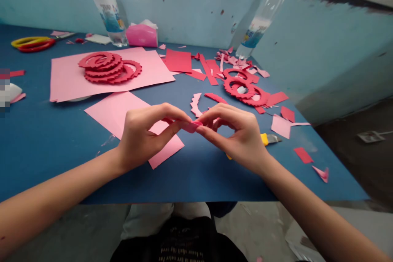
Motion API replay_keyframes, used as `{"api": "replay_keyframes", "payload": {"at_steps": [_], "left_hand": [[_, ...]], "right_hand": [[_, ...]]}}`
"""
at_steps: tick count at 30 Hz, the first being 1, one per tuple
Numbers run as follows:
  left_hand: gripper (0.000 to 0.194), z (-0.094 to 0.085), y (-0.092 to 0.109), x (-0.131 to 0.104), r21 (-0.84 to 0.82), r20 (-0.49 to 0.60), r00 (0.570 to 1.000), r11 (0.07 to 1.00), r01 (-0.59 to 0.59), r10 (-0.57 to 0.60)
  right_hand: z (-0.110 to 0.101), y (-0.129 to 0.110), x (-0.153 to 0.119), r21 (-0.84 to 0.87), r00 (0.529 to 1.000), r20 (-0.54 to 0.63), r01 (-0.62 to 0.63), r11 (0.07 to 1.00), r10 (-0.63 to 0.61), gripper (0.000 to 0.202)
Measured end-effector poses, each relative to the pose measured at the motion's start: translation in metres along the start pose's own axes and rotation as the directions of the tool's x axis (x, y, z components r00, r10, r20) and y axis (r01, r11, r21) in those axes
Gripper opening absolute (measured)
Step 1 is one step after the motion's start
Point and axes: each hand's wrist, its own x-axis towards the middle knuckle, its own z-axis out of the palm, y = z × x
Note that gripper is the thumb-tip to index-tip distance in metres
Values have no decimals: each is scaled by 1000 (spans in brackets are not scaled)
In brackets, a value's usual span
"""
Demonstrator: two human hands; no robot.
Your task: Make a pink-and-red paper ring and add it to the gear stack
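Pink paper piece (190,127): in the head view, small and curled, held up over the blue table (76,151).
Left hand (145,133): thumb and fingers pinch its left end.
Right hand (235,133): pinches its right end.
Pink sheet (109,110): on the table, partly behind the left hand.
Red scalloped rings (102,67): piled on larger pink sheets (64,73).
Cutter (264,138): yellow, partly hidden behind the right hand.

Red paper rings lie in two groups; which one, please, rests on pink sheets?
The left group, on large pink sheets; the right group lies among scraps.
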Motion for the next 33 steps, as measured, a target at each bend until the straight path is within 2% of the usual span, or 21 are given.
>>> {"api": "replay_keyframes", "payload": {"at_steps": [4,13,18,22,26,33], "left_hand": [[14,0,0,0,41,-12,1000,999,-20,21],[11,1,1,0,65,-8,1000,998,-19,19],[4,3,-2,0,121,44,999,993,-12,7],[7,2,-4,1,170,91,993,982,-87,73],[1,2,-6,0,202,112,987,970,-133,112],[5,0,-4,0,185,52,998,981,-54,45]], "right_hand": [[0,0,-1,-22,1000,-17,-3,1000,3,1],[2,-1,-1,-80,998,-49,23,997,-27,9],[2,2,-3,-183,995,-27,87,979,-94,9],[3,4,-5,-264,987,1,157,952,-162,7],[3,5,-5,-313,980,9,191,930,-198,8],[2,4,-3,-200,993,-45,102,974,-113,4]]}}
